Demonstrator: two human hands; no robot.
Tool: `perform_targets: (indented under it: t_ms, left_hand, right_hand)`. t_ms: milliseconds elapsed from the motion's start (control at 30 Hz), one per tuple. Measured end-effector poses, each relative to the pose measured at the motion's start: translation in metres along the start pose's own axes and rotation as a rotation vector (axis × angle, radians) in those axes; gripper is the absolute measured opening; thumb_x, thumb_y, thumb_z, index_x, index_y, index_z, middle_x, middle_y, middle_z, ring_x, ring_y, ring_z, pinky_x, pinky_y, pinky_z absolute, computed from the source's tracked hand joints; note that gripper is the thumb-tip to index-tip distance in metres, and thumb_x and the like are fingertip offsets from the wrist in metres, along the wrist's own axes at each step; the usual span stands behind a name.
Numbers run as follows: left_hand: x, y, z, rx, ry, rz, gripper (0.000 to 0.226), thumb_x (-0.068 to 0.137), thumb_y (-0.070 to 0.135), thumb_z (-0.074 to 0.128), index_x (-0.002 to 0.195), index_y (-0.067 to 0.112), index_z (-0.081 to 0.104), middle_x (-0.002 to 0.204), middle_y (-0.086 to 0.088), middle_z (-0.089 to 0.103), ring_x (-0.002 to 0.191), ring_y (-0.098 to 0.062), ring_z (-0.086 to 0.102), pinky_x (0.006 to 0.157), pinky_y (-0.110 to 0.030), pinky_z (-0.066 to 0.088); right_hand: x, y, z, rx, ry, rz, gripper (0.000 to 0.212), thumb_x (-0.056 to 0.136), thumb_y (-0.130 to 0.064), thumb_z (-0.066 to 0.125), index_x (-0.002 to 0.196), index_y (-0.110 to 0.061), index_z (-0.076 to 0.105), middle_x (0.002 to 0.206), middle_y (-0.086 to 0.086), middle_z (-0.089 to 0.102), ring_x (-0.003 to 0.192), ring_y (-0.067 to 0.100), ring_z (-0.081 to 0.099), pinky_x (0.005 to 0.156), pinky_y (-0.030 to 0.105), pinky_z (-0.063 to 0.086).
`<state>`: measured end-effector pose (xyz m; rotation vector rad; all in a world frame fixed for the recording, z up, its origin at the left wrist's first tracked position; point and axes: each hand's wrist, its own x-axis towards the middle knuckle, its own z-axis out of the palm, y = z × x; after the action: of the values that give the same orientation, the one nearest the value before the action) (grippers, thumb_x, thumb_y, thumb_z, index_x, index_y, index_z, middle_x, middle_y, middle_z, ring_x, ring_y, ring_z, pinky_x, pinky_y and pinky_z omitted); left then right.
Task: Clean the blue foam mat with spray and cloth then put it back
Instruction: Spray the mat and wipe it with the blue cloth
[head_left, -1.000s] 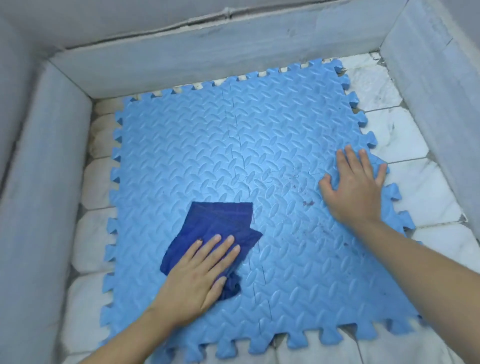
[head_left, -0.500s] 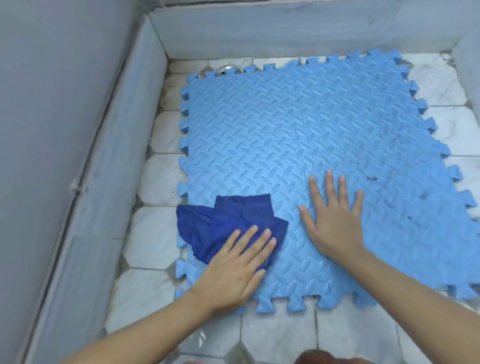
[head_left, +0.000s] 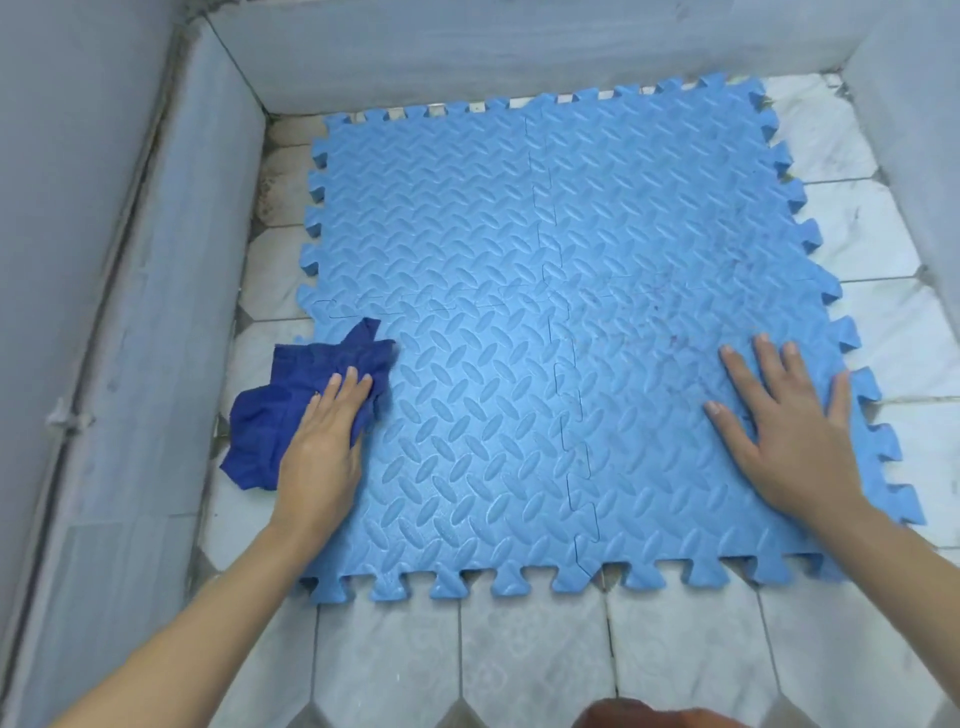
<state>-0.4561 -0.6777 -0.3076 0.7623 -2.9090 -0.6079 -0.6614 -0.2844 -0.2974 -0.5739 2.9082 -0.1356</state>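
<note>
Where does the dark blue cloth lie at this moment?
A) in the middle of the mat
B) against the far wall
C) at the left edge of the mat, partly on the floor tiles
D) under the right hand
C: the left hand presses the dark blue cloth at the left edge of the blue foam mat, and part of it hangs over onto the floor tiles.

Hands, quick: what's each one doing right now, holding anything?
Left hand: open, fingers straight, pressing the dark blue cloth at the mat's left edge.
Right hand: open, flat on the mat, holding nothing.
</note>
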Motion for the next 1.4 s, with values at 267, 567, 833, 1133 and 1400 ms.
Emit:
perform_targets:
  t_ms: [267, 567, 833, 1133, 1400]
  left_hand:
    - [-0.062, 0.113, 0.043, 0.048, -0.406, 0.856, 0.053, 0.094, 0.026, 0.044, 0.146, 0.017, 0.037, 0.154, -0.001, 0.033, 0.143, -0.015, 0.028, 0.118, -0.036, 0.017]
    - [-0.014, 0.082, 0.027, 0.365, -0.33, 0.672, 0.062, 0.096, 0.058, 0.026, 0.15, 0.028, 0.029, 0.157, 0.002, 0.029, 0.146, -0.029, 0.019, 0.113, -0.058, 0.018]
    - [-0.002, 0.213, 0.095, 0.257, -0.386, 1.338, 0.051, 0.101, 0.048, 0.026, 0.147, 0.028, 0.035, 0.154, 0.006, 0.034, 0.144, -0.02, 0.027, 0.116, -0.042, 0.015]
    - [0.25, 0.315, 0.127, 0.254, -0.249, 0.546, 0.062, 0.097, 0.057, 0.017, 0.153, 0.03, 0.011, 0.162, 0.002, 0.006, 0.149, -0.023, 0.003, 0.119, -0.045, 0.003]
    - [0.145, 0.268, 0.104, 0.298, -0.416, 1.269, 0.055, 0.101, 0.044, 0.02, 0.152, 0.024, 0.021, 0.16, 0.003, 0.017, 0.148, -0.022, 0.013, 0.117, -0.04, 0.01]
  right_hand:
    - [0.002, 0.001, 0.004, 0.041, 0.03, -0.017, 0.066, 0.094, -0.062, 0.024, 0.155, -0.035, 0.023, 0.164, 0.0, 0.019, 0.152, 0.023, 0.012, 0.118, 0.058, 0.002]
    - [-0.033, 0.062, 0.004, 0.269, 0.15, 0.259, 0.055, 0.097, -0.028, 0.027, 0.15, -0.022, 0.037, 0.161, 0.013, 0.026, 0.147, 0.029, 0.025, 0.119, 0.053, 0.019]
    - [-0.034, 0.065, 0.012, 0.314, 0.185, 0.238, 0.053, 0.1, -0.021, 0.028, 0.152, -0.027, 0.033, 0.163, 0.001, 0.023, 0.15, 0.017, 0.019, 0.119, 0.043, 0.028]
    - [-0.028, 0.066, 0.012, 0.311, 0.213, 0.278, 0.051, 0.102, -0.02, 0.034, 0.15, -0.036, 0.034, 0.161, -0.004, 0.026, 0.141, 0.02, 0.037, 0.101, 0.043, 0.049]
    - [-0.026, 0.07, 0.021, 0.24, 0.279, 0.256, 0.053, 0.094, -0.02, 0.031, 0.146, -0.022, 0.042, 0.154, 0.01, 0.04, 0.134, 0.024, 0.041, 0.112, 0.036, 0.03]
